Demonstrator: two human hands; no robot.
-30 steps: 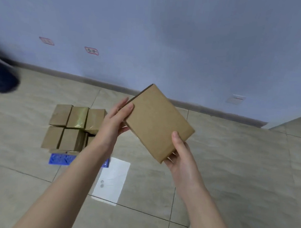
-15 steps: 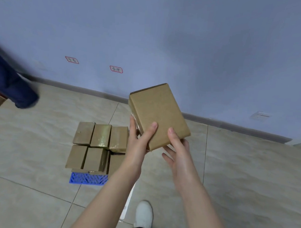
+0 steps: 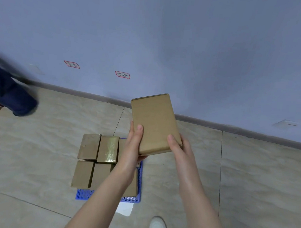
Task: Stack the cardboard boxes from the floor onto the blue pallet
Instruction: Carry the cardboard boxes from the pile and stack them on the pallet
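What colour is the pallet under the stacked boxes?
Blue, with a lattice pattern, seen in the head view: pallet beneath the stacked boxes.

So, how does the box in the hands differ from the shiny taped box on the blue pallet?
The held box is in the air, gripped by the left hand and right hand; the taped box rests on the blue pallet beside other boxes. The held box shows a plain matt face; the taped box has a glossy tape strip. Both are brown cardboard.
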